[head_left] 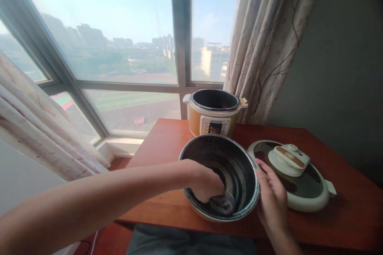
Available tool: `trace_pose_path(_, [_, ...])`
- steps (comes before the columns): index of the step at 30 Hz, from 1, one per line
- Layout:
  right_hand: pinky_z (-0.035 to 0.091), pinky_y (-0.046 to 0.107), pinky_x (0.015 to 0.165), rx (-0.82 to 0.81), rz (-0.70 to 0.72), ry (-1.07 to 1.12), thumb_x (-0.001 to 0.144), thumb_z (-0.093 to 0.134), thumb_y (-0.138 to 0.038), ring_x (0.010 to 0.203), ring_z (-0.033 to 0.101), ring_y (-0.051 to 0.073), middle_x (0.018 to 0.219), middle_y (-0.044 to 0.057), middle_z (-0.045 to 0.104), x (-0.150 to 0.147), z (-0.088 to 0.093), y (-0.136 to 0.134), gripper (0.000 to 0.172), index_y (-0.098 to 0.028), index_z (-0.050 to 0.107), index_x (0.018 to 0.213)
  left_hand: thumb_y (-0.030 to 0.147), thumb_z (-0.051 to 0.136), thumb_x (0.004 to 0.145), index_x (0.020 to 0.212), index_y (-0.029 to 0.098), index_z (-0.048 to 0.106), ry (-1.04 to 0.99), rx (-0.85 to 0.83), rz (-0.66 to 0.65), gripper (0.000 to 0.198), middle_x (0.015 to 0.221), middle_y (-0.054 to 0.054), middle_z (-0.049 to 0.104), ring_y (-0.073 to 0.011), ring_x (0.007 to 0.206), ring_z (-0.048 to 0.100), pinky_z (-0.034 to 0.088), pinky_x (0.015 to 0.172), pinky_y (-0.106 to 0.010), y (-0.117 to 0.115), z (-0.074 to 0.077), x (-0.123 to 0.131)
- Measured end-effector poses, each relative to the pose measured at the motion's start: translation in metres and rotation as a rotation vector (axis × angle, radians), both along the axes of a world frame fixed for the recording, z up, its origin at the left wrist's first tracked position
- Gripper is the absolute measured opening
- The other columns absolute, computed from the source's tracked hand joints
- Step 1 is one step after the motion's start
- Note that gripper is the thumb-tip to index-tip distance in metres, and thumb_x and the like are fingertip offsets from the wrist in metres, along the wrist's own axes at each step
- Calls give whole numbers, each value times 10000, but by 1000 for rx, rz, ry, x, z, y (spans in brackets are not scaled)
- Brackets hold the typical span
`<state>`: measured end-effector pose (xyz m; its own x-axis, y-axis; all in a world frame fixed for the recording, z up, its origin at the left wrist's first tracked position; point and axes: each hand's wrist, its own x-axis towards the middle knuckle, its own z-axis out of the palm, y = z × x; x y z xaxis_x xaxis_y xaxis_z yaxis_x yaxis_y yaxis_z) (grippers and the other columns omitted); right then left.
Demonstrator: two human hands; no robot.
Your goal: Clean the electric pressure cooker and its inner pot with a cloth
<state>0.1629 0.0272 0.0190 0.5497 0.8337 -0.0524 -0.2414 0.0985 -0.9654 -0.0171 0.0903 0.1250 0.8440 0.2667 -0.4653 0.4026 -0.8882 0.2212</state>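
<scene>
A dark inner pot [236, 149] with a pale rim stands on the wooden table [161, 143] in front of me. My left hand [206, 185] reaches down inside it, fingers closed on a dark cloth [223, 204] pressed against the pot's bottom. My right hand [271, 195] rests against the pot's outer right wall, fingers laid along the rim. Behind the pot stands the orange and white cooker body [214, 117], open at the top. Its lid [295, 175] lies flat on the table to the right of my right hand.
A large window [119, 48] fills the wall behind the table. Patterned curtains hang at the left [44, 127] and at the right [269, 40]. A grey wall [344, 67] borders the table's right side. A grey cushion [179, 243] shows below the table's front edge.
</scene>
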Motion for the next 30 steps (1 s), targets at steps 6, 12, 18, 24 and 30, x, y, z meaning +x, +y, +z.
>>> trace_pose_path(6, [529, 272, 631, -19, -5, -7, 741, 742, -532, 753, 682, 201, 989, 78, 755, -1, -1, 1, 638, -180, 647, 1265, 65, 590, 668, 962, 171, 732, 70, -207, -105, 343, 818, -77, 740, -261, 768, 676, 482, 643, -312, 16, -11, 1])
trace_pose_path(12, [524, 263, 598, -28, -25, 55, 724, 759, -531, 758, 684, 212, 934, 68, 752, -5, -1, 2, 642, -185, 638, 1251, 169, 672, 626, 908, 179, 696, -23, -541, 338, 283, 745, -5, 672, -239, 758, 662, 527, 667, -317, 16, -35, 29])
trace_pose_path(18, [533, 280, 597, -45, 32, 97, 686, 788, -521, 736, 693, 228, 909, 81, 755, -1, 1, 2, 725, -161, 610, 1289, 272, 664, 681, 971, 178, 669, -499, -791, 1123, 305, 841, -33, 706, -235, 760, 675, 549, 627, -319, 22, -44, 42])
trace_pose_path(24, [518, 265, 606, -39, 39, 113, 697, 782, -529, 764, 687, 220, 916, 73, 754, -1, -1, 4, 687, -182, 622, 1268, 259, 585, 739, 1063, 155, 651, -685, -640, 1090, 346, 1039, -90, 731, -252, 903, 698, 564, 736, -318, 17, -46, 48])
trace_pose_path(30, [515, 270, 617, 1, 48, 82, 701, 771, -522, 715, 665, 197, 893, 56, 744, 1, -1, 7, 638, -172, 637, 1217, 267, 644, 684, 1171, 141, 612, -299, -31, 457, 504, 981, -167, 747, -341, 837, 724, 554, 662, -371, -18, -24, 46])
